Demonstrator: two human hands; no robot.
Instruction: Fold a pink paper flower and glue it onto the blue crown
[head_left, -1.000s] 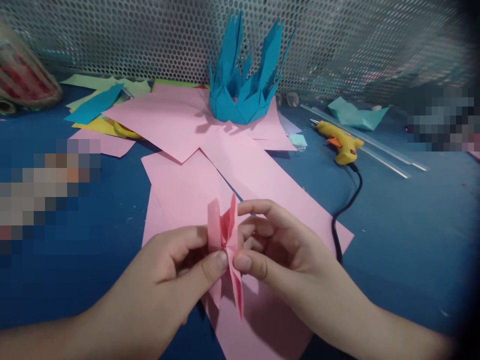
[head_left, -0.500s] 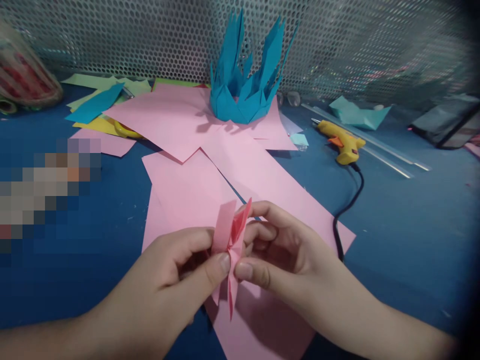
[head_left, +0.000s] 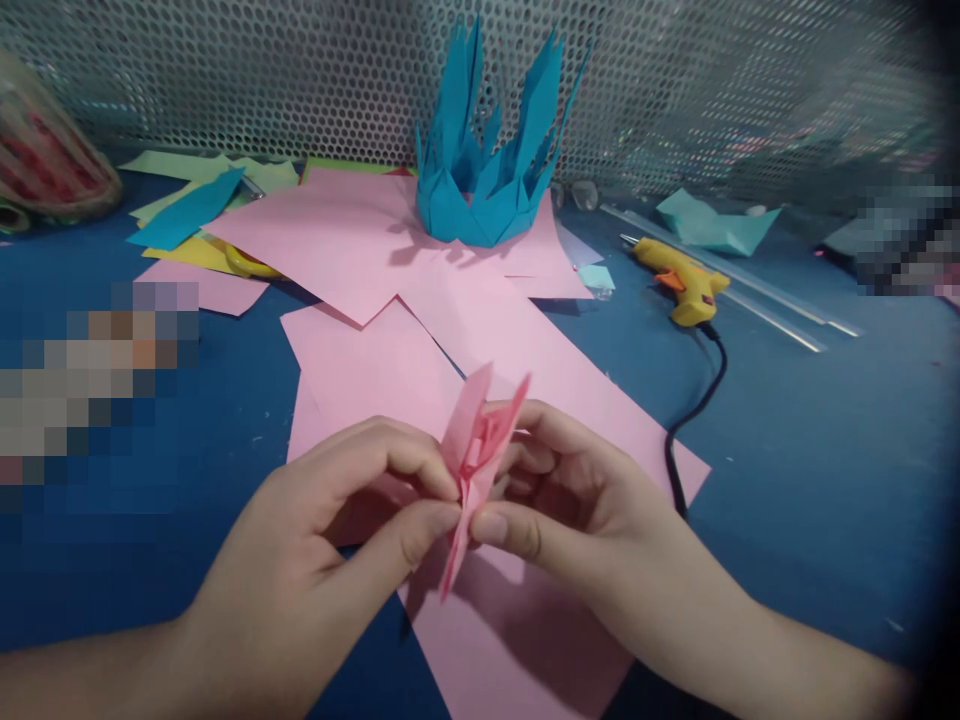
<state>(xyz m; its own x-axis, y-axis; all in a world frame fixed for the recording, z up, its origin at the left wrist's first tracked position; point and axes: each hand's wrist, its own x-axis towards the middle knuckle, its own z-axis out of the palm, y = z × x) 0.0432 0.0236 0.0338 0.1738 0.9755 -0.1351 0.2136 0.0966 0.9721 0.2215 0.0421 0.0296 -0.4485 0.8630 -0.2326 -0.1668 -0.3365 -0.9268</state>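
Note:
A small folded pink paper piece (head_left: 478,450) with pointed flaps stands on edge between my two hands, just above the table. My left hand (head_left: 330,540) pinches its left side with thumb and forefinger. My right hand (head_left: 570,500) grips its right side, thumb low and fingers curled behind it. Under both hands lie loose pink paper sheets (head_left: 420,360) on the blue table (head_left: 810,460). A spiky blue folded paper crown (head_left: 487,150) stands upright at the back on a pink sheet.
A yellow glue gun (head_left: 679,280) lies at the right, its black cord (head_left: 694,420) running toward me. Clear glue sticks (head_left: 780,315) and a teal paper scrap (head_left: 712,225) lie behind it. Green, yellow and blue sheets (head_left: 195,200) are at the back left. A perforated metal wall (head_left: 300,70) closes the back.
The pink folded piece has tilted to the right and its top flaps have spread. My left fingers have shifted up on it. Both hands keep their hold.

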